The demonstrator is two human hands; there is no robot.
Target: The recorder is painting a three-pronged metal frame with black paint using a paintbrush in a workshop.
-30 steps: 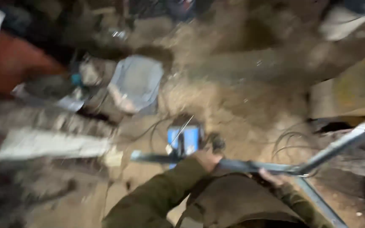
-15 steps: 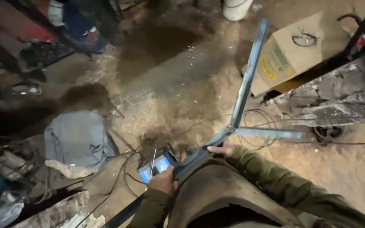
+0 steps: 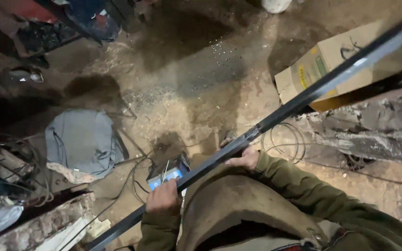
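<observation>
A rough metalworking workshop: a bare dirt floor (image 3: 201, 93) strewn with metal filings, loose wire coils (image 3: 282, 142), a small blue welding machine (image 3: 168, 174), scrap piles and a cardboard box (image 3: 331, 65).

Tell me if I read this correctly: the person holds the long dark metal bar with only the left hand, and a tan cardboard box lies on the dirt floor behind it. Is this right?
Not quite. The head view shows both hands on the long dark metal bar: the left hand grips it lower down, the right hand further up. The tan cardboard box does lie on the dirt floor behind it.
</observation>
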